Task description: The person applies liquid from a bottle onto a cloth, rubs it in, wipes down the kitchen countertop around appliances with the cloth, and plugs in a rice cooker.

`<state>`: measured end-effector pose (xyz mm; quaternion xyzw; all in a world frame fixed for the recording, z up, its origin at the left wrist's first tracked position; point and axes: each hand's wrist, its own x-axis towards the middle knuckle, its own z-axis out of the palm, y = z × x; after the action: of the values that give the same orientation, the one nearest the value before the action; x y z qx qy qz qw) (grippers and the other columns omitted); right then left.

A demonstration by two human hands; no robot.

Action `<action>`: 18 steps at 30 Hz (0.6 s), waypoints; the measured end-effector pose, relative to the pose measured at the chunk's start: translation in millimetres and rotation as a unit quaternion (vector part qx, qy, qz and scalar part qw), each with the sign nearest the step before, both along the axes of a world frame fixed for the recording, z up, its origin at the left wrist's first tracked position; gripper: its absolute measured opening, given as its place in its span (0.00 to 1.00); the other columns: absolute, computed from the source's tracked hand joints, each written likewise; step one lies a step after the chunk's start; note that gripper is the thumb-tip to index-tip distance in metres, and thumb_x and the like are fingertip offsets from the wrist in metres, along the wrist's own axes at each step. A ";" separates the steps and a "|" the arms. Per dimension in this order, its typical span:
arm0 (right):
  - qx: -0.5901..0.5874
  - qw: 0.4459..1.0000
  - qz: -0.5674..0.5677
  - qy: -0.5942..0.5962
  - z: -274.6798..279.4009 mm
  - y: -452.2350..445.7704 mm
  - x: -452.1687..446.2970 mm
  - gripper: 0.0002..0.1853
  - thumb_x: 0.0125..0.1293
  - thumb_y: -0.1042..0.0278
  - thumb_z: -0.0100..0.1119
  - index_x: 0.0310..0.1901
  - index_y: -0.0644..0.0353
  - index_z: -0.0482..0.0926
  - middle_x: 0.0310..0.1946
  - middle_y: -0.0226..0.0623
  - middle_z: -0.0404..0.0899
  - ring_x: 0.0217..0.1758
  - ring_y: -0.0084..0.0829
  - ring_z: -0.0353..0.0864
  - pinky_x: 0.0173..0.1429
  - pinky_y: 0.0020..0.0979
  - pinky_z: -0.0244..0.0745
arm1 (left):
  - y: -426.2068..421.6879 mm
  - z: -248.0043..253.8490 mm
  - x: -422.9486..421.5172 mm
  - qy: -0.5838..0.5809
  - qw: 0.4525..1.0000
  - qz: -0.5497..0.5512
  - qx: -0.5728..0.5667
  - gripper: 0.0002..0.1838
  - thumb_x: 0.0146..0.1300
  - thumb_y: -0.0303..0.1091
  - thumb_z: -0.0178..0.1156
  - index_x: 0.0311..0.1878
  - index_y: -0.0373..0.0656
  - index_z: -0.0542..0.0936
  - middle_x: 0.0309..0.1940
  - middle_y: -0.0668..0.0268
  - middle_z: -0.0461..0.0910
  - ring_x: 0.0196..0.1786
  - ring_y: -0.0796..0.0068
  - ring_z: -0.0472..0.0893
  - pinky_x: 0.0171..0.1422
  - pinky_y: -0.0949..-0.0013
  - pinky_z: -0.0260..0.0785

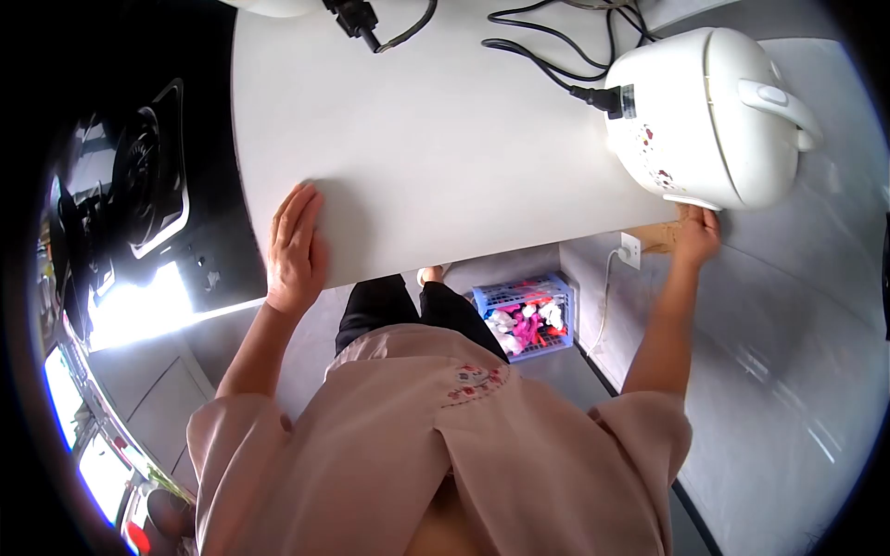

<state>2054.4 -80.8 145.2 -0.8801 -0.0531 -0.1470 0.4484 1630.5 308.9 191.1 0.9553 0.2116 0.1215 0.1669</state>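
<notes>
Here's the rice cooker [681,130], up at the right end of the countertop [417,148], close against the grey wall [779,315]: glossy white plastic, fat and rounded like an egg, a fine seam curving between body and lid, and look at that little floral print [658,174] in red and dark tones down its side. A smooth arched handle [783,109] spans the lid, and a chunky black plug [598,98] sits in the cooker's side, its rubbery cord [542,67] looping away across the matte, pale surface. Over to the right hand [697,233], and it's up by the counter's edge, fingers curled right at the cooker's lower rim; whether they grip it or merely rest there, I cannot tell. The left hand [298,246], meanwhile, lies loose on the countertop near its left corner, fingers together and stretched out, holding nothing. Beside that corner, a shiny black hob [218,199] throws back a hard glare. Down below, a latticed blue plastic basket [569,315] brims with crumpled pink, white and red pieces [527,326], and nearest us hangs a soft, dusty-pink top [371,417] with stitched-looking red flowers on it.
</notes>
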 end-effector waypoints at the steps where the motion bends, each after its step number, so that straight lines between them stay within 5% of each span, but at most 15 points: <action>1: 0.003 1.000 0.004 0.004 1.0 5.7 -2.6 0.09 0.60 0.64 0.66 0.36 0.61 0.86 0.36 0.41 0.83 0.40 0.41 0.81 0.45 0.36 0.77 | -0.2 0.3 0.5 0.002 1.000 -0.001 0.002 0.25 0.56 0.19 0.48 0.60 0.31 0.74 0.63 0.52 0.71 0.68 0.52 0.68 0.73 0.55 0.60; 3: -0.298 0.955 0.008 -0.007 12.2 20.1 -23.1 0.12 0.63 0.58 0.62 0.39 0.58 0.86 0.40 0.40 0.83 0.44 0.41 0.81 0.47 0.38 0.77 | 0.1 -0.2 0.8 0.006 1.000 -0.002 0.003 0.25 0.56 0.18 0.48 0.60 0.31 0.74 0.63 0.52 0.70 0.68 0.52 0.68 0.73 0.55 0.60; 6: -0.329 0.937 0.050 -0.111 15.4 61.8 -90.7 0.11 0.65 0.58 0.60 0.41 0.54 0.85 0.45 0.37 0.81 0.44 0.38 0.80 0.46 0.40 0.76 | 0.7 -0.1 2.0 -0.014 1.000 -0.004 0.009 0.25 0.56 0.18 0.48 0.59 0.31 0.74 0.62 0.52 0.71 0.68 0.52 0.68 0.72 0.54 0.60; 9: -0.249 0.942 0.213 -0.074 39.1 144.2 -183.9 0.05 0.64 0.66 0.60 0.38 0.56 0.82 0.34 0.34 0.79 0.34 0.38 0.80 0.33 0.38 0.75 | 0.9 0.1 0.0 -0.017 1.000 -0.005 -0.002 0.25 0.55 0.18 0.49 0.59 0.32 0.74 0.62 0.52 0.71 0.68 0.52 0.68 0.72 0.54 0.61; 14: -0.158 0.893 0.410 -0.095 40.9 236.5 -279.7 0.07 0.59 0.70 0.62 0.39 0.54 0.82 0.34 0.33 0.78 0.31 0.37 0.79 0.32 0.38 0.75 | 5.9 -1.9 -3.9 -0.071 0.997 -0.013 -0.024 0.21 0.54 0.17 0.52 0.54 0.32 0.77 0.59 0.51 0.73 0.65 0.49 0.71 0.69 0.54 0.65; 16: -0.132 0.928 0.348 0.029 29.3 229.2 -239.3 0.06 0.60 0.67 0.62 0.39 0.49 0.80 0.33 0.31 0.78 0.31 0.37 0.80 0.31 0.39 0.75 | 5.5 -0.9 -6.9 -0.134 0.990 -0.015 -0.042 0.15 0.51 0.15 0.58 0.43 0.35 0.79 0.55 0.51 0.77 0.61 0.47 0.75 0.64 0.55 0.69; 18: -0.244 0.930 0.271 -0.037 41.0 230.1 -193.5 0.05 0.63 0.66 0.60 0.41 0.48 0.82 0.36 0.34 0.79 0.34 0.39 0.81 0.34 0.40 0.77 | 3.8 1.8 -17.9 -0.150 0.987 -0.014 -0.058 0.12 0.50 0.15 0.61 0.39 0.37 0.78 0.55 0.52 0.77 0.61 0.48 0.75 0.64 0.55 0.69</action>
<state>1861.0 149.4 186.2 -0.9082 -0.3406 -0.0351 0.2407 1612.6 312.7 192.9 0.9177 0.1773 0.2488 0.2539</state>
